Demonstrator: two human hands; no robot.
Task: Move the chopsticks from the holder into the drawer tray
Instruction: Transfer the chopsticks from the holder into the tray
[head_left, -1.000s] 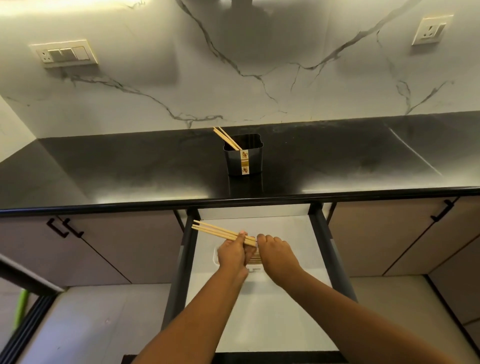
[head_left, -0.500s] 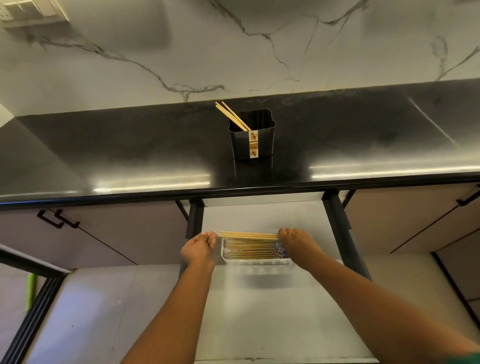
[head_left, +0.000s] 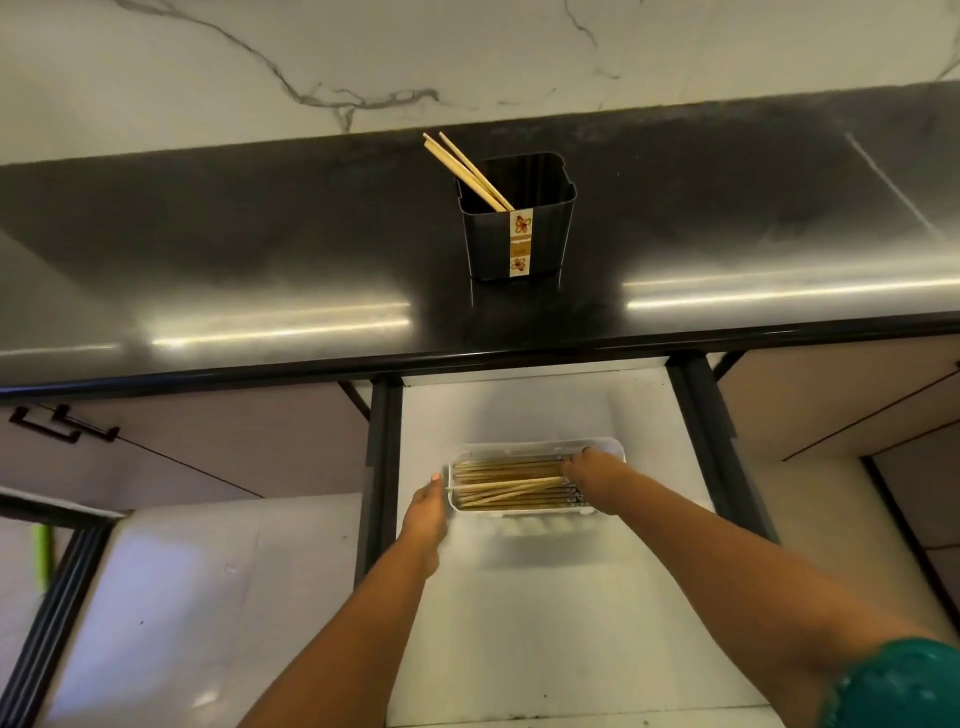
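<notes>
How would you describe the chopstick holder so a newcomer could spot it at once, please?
Start at the black counter under the marble wall. The holder stands near its middle, above the open drawer. It is the only thing there: a black squarish cup with a flowered label strip and two chopsticks leaning left.

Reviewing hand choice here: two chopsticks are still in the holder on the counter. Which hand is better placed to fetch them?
Probably the left hand: it sits outside the tray, apparently free. The right hand is among the tray's chopsticks. The holder looks similarly far from both.
</notes>
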